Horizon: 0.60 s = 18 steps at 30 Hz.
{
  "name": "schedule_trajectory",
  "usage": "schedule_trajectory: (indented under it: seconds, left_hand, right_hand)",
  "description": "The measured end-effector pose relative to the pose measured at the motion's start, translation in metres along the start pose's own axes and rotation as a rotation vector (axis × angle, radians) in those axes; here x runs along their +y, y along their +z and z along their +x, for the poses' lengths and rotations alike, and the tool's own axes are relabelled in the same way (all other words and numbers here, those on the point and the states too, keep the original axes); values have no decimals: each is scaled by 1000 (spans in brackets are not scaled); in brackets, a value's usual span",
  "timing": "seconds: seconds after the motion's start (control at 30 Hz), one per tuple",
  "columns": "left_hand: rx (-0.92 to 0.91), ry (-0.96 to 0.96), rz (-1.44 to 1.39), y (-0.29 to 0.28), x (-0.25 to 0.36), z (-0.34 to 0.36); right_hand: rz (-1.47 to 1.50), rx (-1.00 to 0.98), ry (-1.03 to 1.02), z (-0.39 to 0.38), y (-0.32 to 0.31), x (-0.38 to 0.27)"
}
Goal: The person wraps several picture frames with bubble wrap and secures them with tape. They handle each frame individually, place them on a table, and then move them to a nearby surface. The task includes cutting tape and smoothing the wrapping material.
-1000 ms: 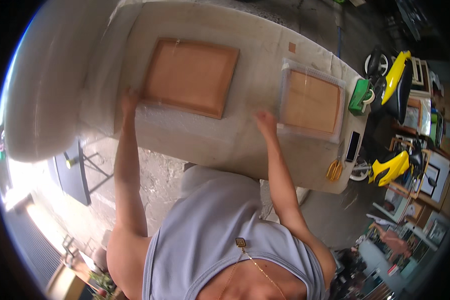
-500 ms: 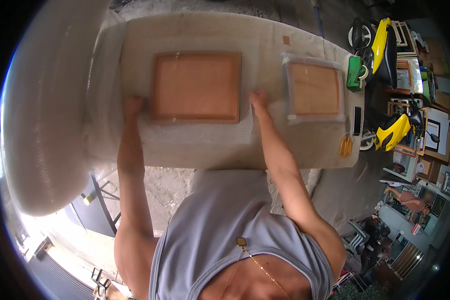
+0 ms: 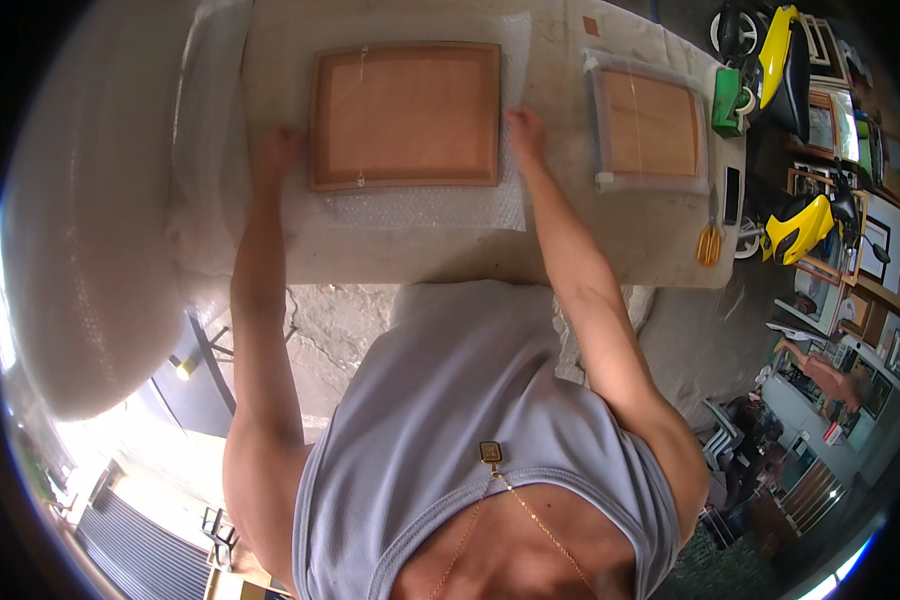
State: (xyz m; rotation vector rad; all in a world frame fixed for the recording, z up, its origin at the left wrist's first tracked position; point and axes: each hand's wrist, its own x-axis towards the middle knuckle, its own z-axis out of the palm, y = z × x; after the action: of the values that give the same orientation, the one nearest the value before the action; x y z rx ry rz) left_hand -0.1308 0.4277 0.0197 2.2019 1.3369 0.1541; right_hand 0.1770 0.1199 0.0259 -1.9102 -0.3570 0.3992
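A brown-backed picture frame [image 3: 405, 118] lies face down on a sheet of clear bubble wrap [image 3: 420, 212], which shows past its near and right edges. Small metal fittings sit at its far and near sides. My left hand [image 3: 282, 150] is just left of the frame, fingers curled in; blur hides what they grip. Beyond the frame's right side, my right hand [image 3: 528, 138] pinches the edge of the bubble wrap. Farther right rests a second, smaller frame [image 3: 652, 125], wrapped in bubble wrap and taped.
On the cloth-covered table [image 3: 450, 255], a green tape dispenser [image 3: 728, 103], a dark phone [image 3: 732, 194] and orange-handled scissors [image 3: 709, 243] line the right end. A large bubble wrap roll [image 3: 105, 220] bulks at left. Yellow motorbike [image 3: 798, 230] and stacked frames stand beyond the right end.
The view has shifted, so the table and everything on it sit higher in the picture. Both hands stay beside the brown-backed frame, and more wrap shows at its far right corner.
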Motion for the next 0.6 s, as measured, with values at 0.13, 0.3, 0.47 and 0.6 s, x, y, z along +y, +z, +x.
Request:
schedule_trajectory:
  seconds: [0.13,0.3,0.47,0.6]
  left_hand:
    - [79,137,-9,3,19,-24]
    - [192,227,-73,10,57,-71]
    - [262,284,-86,48,70,-130]
    - [270,288,-111,63,102,-175]
  right_hand:
    - [74,-22,83,-13,-1,-18]
    - [175,70,4,-28,-25,-14]
    - [84,188,-14,-69,-75,26]
    - [-1,225,-48,-106,-117,42]
